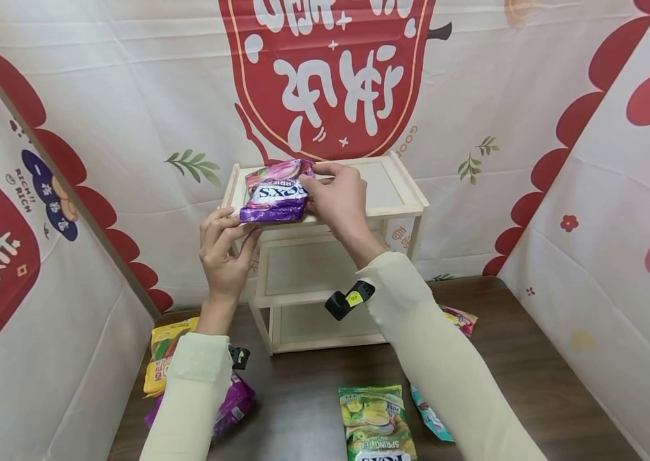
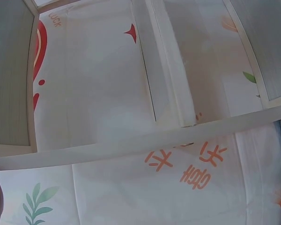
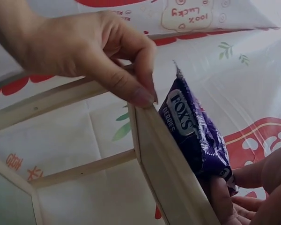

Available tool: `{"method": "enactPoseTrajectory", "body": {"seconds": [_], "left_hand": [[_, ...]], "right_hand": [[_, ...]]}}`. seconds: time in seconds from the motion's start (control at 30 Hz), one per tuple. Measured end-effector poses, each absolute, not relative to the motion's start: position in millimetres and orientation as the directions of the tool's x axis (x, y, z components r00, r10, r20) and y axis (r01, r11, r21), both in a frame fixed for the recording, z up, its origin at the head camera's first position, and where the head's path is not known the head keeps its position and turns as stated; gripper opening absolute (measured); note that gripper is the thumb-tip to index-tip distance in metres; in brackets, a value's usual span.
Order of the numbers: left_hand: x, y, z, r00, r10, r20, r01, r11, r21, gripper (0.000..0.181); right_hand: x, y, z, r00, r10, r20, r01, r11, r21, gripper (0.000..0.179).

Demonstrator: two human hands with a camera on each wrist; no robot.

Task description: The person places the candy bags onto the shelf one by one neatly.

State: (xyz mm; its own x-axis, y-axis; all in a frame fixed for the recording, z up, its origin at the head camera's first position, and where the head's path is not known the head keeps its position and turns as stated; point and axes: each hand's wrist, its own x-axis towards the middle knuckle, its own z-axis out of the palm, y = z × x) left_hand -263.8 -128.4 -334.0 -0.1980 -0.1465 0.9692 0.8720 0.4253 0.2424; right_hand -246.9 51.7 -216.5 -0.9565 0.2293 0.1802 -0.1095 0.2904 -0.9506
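A purple Fox's Berries candy bag [image 1: 275,202] lies on the left part of the top board of a pale wooden three-tier shelf [image 1: 385,186]. My right hand [image 1: 341,202] pinches the bag's right end between thumb and fingers. At the shelf's front left corner, my left hand [image 1: 223,246] grips the top edge, its fingers curled beside the bag. In the right wrist view the left hand [image 3: 98,51] holds that corner, while the bag [image 3: 182,122] stands out above the board. The left wrist view shows mostly the shelf's frame [image 2: 173,70].
On the brown table [image 1: 296,390] lie a green Fox's Spring Tea bag [image 1: 373,413], a teal bag [image 1: 431,416], a yellow bag [image 1: 166,352] and a purple bag [image 1: 235,406]. Another colourful bag [image 1: 463,320] shows behind the right sleeve. Printed cloth walls [image 1: 146,77] enclose the table.
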Motion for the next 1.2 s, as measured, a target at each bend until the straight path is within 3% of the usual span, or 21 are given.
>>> {"method": "enactPoseTrajectory", "body": {"seconds": [0.3, 0.8, 1.0, 1.2], "left_hand": [[-263, -128, -332, -0.181, -0.151, 0.972, 0.878, 0.421, 0.229, 0.018], [-266, -127, -331, -0.156, -0.167, 0.973, 0.892, 0.400, 0.212, 0.021], [-265, -127, -331, -0.160, -0.162, 0.974, 0.888, 0.407, 0.214, 0.021], [-264, -127, -331, -0.154, -0.159, 0.975, 0.892, 0.402, 0.207, 0.020]], "right_hand": [[-256, 46, -215, -0.952, 0.241, 0.190, -0.075, 0.418, -0.905, 0.035], [-266, 36, -216, -0.909, 0.269, 0.320, -0.079, 0.642, -0.762, 0.021], [-266, 39, -217, -0.935, 0.155, 0.320, -0.100, 0.749, -0.655, 0.027], [-260, 56, -209, -0.982, -0.014, 0.190, -0.150, 0.676, -0.721, 0.040]]}}
